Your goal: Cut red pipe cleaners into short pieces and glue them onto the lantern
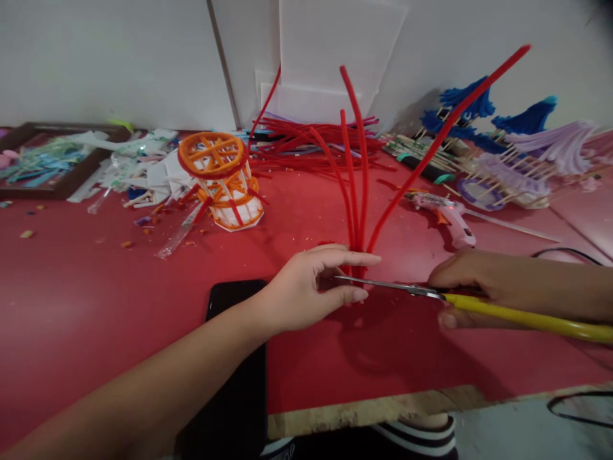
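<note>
Several red pipe cleaners [360,166] stand up from my left hand [311,284], which grips them near their lower ends. Their tops fan apart, one leaning far to the right. My right hand [467,275] is closed on yellow-handled scissors [517,313]. The metal blades reach left across the bundle's lower part, between my left thumb and forefinger. Whether the blades touch the pipe cleaners I cannot tell.
A black phone [234,377] lies under my left forearm. An orange and white lantern-like frame [230,182] stands behind left. A pink glue gun [450,220] lies right, near blue and lilac roof-like pieces [522,153]. Loose red pipe cleaners [306,137] lie at the back.
</note>
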Demonstrator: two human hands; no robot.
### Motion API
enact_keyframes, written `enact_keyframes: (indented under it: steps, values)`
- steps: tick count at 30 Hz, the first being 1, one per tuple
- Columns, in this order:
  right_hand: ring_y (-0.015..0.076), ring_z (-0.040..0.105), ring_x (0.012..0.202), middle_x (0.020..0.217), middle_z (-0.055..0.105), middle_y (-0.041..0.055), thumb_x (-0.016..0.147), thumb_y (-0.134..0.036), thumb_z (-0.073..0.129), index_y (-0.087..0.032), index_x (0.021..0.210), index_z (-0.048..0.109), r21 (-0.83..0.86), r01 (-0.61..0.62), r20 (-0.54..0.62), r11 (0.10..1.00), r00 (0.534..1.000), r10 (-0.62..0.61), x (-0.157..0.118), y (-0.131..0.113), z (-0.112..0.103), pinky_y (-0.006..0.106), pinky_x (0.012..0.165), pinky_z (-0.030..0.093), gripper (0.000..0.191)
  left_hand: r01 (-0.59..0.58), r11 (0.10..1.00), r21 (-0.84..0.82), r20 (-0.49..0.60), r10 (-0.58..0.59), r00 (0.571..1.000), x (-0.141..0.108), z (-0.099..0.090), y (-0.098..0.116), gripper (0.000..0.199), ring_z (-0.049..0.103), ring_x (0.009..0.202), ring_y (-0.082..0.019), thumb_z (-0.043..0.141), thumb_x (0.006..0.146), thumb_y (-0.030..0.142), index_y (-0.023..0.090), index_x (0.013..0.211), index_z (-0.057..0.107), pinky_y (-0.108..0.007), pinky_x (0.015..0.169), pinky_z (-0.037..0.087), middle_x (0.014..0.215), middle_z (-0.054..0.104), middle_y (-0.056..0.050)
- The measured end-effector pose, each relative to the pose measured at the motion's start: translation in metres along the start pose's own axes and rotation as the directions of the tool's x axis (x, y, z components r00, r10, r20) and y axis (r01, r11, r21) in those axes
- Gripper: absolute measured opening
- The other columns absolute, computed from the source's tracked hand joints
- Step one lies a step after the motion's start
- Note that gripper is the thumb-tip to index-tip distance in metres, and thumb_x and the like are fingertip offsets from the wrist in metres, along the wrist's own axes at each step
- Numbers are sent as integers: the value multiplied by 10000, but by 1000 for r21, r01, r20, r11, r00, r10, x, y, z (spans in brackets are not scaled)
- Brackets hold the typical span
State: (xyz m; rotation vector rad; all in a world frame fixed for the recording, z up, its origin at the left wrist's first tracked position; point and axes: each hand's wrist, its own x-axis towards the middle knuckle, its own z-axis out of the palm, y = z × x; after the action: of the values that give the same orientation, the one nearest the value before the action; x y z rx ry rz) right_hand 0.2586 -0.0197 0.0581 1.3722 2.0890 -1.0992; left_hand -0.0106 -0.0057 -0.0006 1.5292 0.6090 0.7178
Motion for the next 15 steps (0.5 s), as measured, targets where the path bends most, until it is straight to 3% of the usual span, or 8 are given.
enact_keyframes:
  steps: [7, 10, 13, 15]
  values:
    - [104, 332, 535, 551, 367, -57, 866, -679, 474, -187, 599, 480, -15, 84, -53, 996, 995, -85, 9, 5, 3, 268, 528, 247, 560, 10, 1000, 8, -9, -10, 1000, -1, 0, -2, 410, 642, 691, -87, 727, 774, 144, 187, 1180, 688, -205, 615, 531, 967, 672, -43]
    - [106, 341, 534, 555, 380, -56, 862, -678, 487, -190, 603, 482, -54, 104, -70, 993, 992, -108, 10, 7, 0, 267, 532, 255, 552, -14, 999, 48, -21, 15, 1000, -1, -1, -3, 420, 626, 697, -81, 731, 778, 163, 190, 1193, 679, -208, 621, 536, 1034, 662, -57]
    - [117, 383, 541, 567, 421, -41, 861, -694, 468, -199, 608, 486, -146, 84, -173, 986, 979, -109, 10, 11, -1, 270, 545, 280, 556, 4, 998, 58, -101, 2, 995, 1, -2, -4, 430, 625, 683, -74, 710, 790, 167, 177, 1217, 661, -224, 655, 559, 1115, 653, -83]
    - [124, 413, 540, 567, 451, -25, 873, -697, 435, -206, 596, 483, -216, 45, -307, 975, 945, -111, 10, 15, 4, 277, 557, 303, 565, 12, 998, 57, -192, -1, 981, 2, -2, -5, 433, 645, 713, -83, 697, 792, 158, 175, 1222, 652, -233, 690, 575, 1157, 653, -92]
